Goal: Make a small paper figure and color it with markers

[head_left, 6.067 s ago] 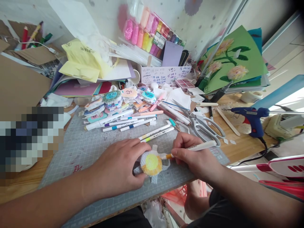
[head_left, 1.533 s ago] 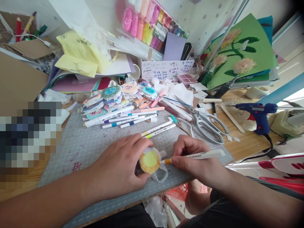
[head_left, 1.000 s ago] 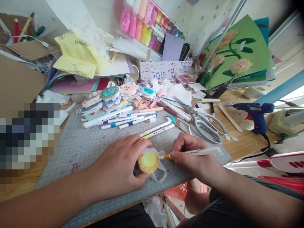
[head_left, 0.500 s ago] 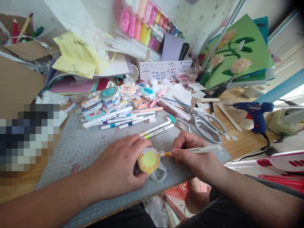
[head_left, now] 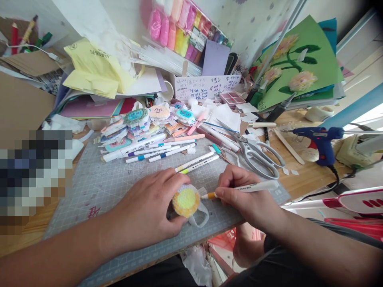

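Observation:
Near the front of the grey cutting mat (head_left: 113, 187), my left hand (head_left: 152, 201) grips a small round textured disc (head_left: 188, 199), yellow in the middle with an orange-yellow rim. A white ribbon loop (head_left: 202, 217) hangs out at its lower right. My right hand (head_left: 243, 195) pinches a white marker pen (head_left: 254, 186) with an orange band. Its tip points left, close to the disc's right edge; whether it touches I cannot tell. Just beyond my hands lie two light markers (head_left: 197, 162).
Behind lie more markers (head_left: 161, 150), a pile of coloured discs (head_left: 136, 117) and metal scissors (head_left: 257, 153). A blue glue gun (head_left: 323, 139) stands at the right with its cord trailing down. Stacked papers (head_left: 95, 107) and a labelled box (head_left: 206, 87) line the back.
The marker's tip has drawn back very slightly from the disc's right edge. My left hand keeps its hold on the disc, and the whole view has shifted a little.

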